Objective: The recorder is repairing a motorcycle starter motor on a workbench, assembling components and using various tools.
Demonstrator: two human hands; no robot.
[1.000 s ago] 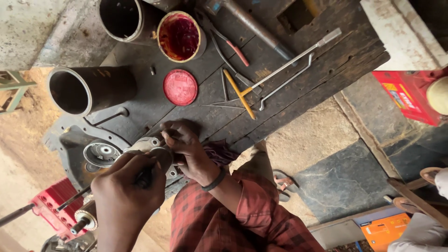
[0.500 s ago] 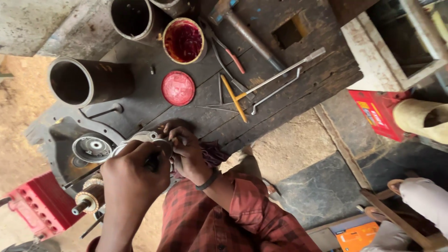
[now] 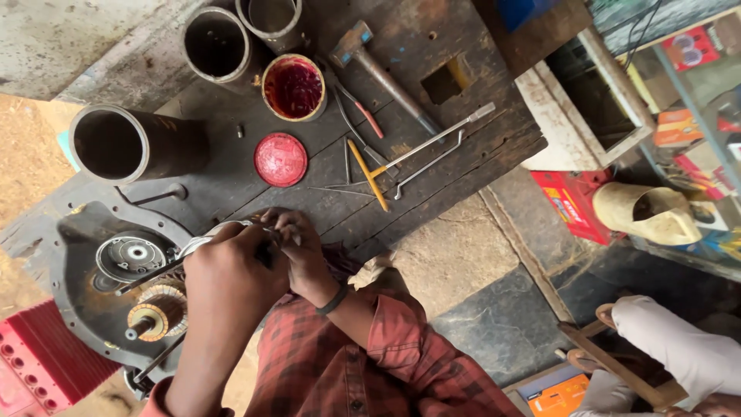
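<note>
— Grey metal first: what do I log at the hands?

— I see a small grey part (image 3: pixel 207 236) held over the near edge of the bench (image 3: pixel 432 46), just above the dark housing (image 3: pixel 77 255). Both hands meet on it.

— Left hand?

— The left hand (image 3: pixel 231 282) is closed into a fist, knuckles up, wrapped about the part's near end. I note a dark bit showing at the thumb side, but I cannot tell what it is.

— Right hand?

— The right hand (image 3: pixel 302 251), with a dark wristband (image 3: pixel 333 300), has its fingers curled in and pressed against the same part, touching the left hand. I cannot see the fingertips.

— Surroundings?

— In the housing I record a round bearing seat (image 3: pixel 137 255), and beside it an armature (image 3: pixel 158 313) with copper windings. Farther back on the bench lie a red lid (image 3: pixel 280 159), a tin (image 3: pixel 293 86) of red paste, a hammer (image 3: pixel 386 77), a yellow-handled tool (image 3: pixel 369 174) and a long rod (image 3: pixel 436 139). One steel tube (image 3: pixel 131 145) lies on its side; two more stand upright near the tin.

— Anyone else?

— I log another person's pale trouser leg (image 3: pixel 679 347) at lower right, well apart from the work.
</note>
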